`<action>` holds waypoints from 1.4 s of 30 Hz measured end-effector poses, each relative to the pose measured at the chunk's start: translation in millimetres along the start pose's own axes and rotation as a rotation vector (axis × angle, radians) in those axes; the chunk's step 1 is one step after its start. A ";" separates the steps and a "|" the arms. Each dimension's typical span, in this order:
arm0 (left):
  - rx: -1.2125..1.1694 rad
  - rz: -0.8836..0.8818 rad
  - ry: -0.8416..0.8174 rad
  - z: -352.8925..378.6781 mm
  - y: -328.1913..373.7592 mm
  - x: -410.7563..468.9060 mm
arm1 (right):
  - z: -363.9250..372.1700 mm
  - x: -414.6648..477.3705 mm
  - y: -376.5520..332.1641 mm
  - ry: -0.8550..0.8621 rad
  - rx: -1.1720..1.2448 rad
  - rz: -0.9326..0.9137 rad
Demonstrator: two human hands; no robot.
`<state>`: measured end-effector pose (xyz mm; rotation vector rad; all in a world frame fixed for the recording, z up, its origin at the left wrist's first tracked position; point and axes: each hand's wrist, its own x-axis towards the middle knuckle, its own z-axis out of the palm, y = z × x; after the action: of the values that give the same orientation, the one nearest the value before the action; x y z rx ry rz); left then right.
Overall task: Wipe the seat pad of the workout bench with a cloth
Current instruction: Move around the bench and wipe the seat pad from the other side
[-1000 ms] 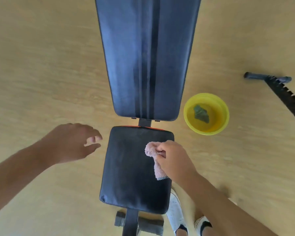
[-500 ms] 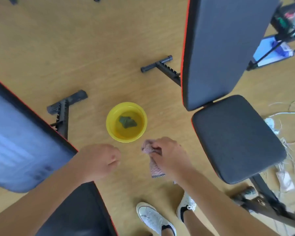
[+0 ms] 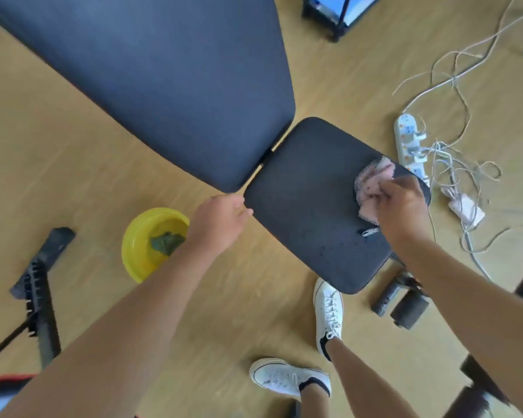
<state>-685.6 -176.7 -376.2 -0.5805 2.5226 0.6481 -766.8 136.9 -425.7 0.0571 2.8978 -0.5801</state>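
Note:
The black seat pad (image 3: 308, 212) of a workout bench lies right of centre, below the long black back pad (image 3: 169, 86). My right hand (image 3: 402, 203) is shut on a pink cloth (image 3: 372, 188) and presses it onto the pad's far right corner. Small wet spots show on the pad near its front. My left hand (image 3: 218, 224) hovers at the seat pad's left corner with fingers curled, holding nothing; whether it touches the pad I cannot tell.
A yellow bowl (image 3: 136, 248) with liquid and a green rag (image 3: 166, 242) sits on the wooden floor at the left. A power strip (image 3: 408, 140) and tangled white cables lie right of the bench. Black bench feet and foam rollers (image 3: 405, 303) stand near my white shoes (image 3: 329, 312).
The view swung from the first bench, past the bowl, to a second bench. My right hand carried the cloth onto this seat pad, and my left hand came to the pad's left corner.

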 end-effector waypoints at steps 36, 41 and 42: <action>0.161 0.044 0.092 28.6 16.7 82.7 | 4.1 -45.6 67.5 -0.167 -0.219 -0.691; 0.212 0.053 0.066 31.1 17.0 86.8 | -21.5 31.6 78.2 0.186 -0.132 0.132; 0.214 0.047 0.067 30.1 17.3 87.2 | -14.7 14.6 63.3 0.134 -0.086 0.097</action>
<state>-754.1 -171.1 -440.2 -0.4741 2.6316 0.3735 -779.1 201.0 -439.0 0.2318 3.0249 -0.4507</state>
